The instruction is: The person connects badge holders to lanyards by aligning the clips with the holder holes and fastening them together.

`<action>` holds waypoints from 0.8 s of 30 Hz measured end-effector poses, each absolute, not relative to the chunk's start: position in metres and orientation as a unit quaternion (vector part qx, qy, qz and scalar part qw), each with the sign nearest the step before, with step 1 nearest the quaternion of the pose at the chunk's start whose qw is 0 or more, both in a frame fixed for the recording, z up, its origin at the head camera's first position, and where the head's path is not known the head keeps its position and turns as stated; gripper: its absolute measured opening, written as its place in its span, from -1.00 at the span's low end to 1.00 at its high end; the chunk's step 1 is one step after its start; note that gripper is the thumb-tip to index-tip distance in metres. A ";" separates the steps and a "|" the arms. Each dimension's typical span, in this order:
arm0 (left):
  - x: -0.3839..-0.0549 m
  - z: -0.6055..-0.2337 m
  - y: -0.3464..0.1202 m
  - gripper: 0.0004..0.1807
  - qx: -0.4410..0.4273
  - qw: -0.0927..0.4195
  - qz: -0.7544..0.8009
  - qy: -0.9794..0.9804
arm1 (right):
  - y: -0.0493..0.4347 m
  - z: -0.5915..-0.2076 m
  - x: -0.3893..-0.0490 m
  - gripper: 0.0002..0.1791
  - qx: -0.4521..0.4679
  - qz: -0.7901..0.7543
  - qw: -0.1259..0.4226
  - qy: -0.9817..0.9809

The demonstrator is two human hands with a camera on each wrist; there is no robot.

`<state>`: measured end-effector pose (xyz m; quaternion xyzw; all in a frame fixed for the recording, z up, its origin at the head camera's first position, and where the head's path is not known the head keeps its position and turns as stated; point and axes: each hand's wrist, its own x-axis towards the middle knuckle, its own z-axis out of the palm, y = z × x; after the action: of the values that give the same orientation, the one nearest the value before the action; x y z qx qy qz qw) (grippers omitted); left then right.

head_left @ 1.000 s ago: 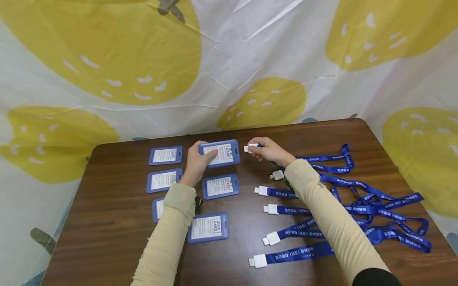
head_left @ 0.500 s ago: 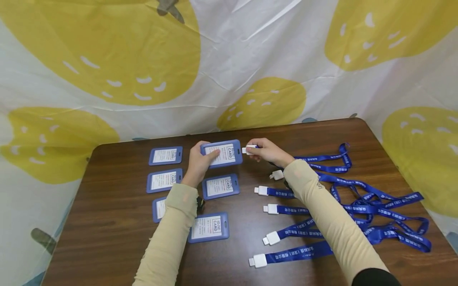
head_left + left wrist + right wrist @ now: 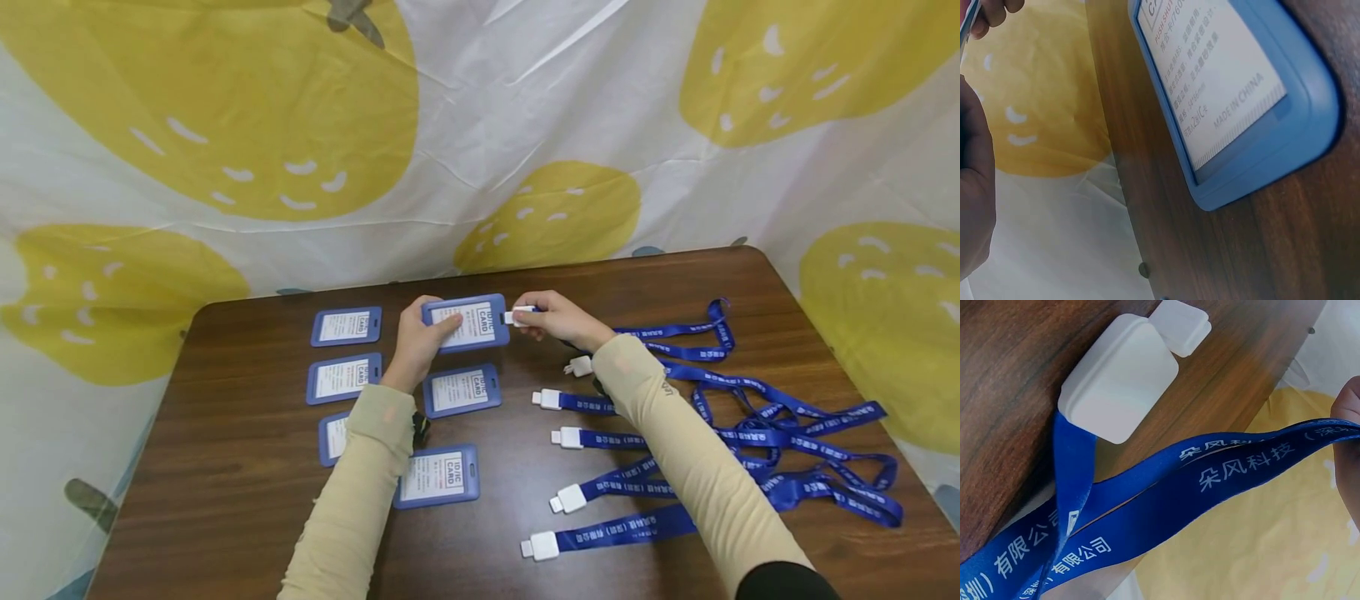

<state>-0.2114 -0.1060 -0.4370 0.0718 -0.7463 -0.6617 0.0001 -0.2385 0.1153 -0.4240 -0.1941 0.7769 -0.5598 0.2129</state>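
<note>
My left hand (image 3: 420,342) grips a blue ID card holder (image 3: 491,332), thumb across its clear front, slotted end facing right. My right hand (image 3: 562,321) pinches the white plastic clip (image 3: 519,316) of a blue lanyard, and the clip's narrow tip overlaps the holder's slotted end. From that hand the printed strap (image 3: 1241,459) trails away in the right wrist view. Part of the left hand (image 3: 974,187) shows at the edge of the left wrist view, beside another card holder (image 3: 1225,81) lying on the table.
More blue card holders (image 3: 347,326) lie in two columns on the left of the brown table (image 3: 225,500). Several lanyards with white clips (image 3: 546,546) are spread on the right, their straps (image 3: 795,492) overlapping. A fruit-print cloth (image 3: 525,100) hangs behind the table.
The held card holder has shifted slightly right and the clip slightly left, so the gap between them has closed and the clip's tip now meets the slotted end.
</note>
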 end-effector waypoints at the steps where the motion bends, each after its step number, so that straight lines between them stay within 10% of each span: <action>1: -0.211 -0.437 -0.106 -0.68 0.071 -0.001 -0.663 -0.746 | 0.115 -0.424 -0.239 -0.84 -0.194 -0.560 0.213 0.777; 24: -0.209 -0.435 -0.106 -0.74 0.057 0.013 -0.671 -0.739 | 0.109 -0.429 -0.238 -0.84 -0.203 -0.594 0.219 0.747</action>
<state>-0.2085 -0.1058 -0.4348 0.0571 -0.7394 -0.6707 0.0133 -0.2384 0.1087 -0.4285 -0.2026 0.7474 -0.5937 0.2190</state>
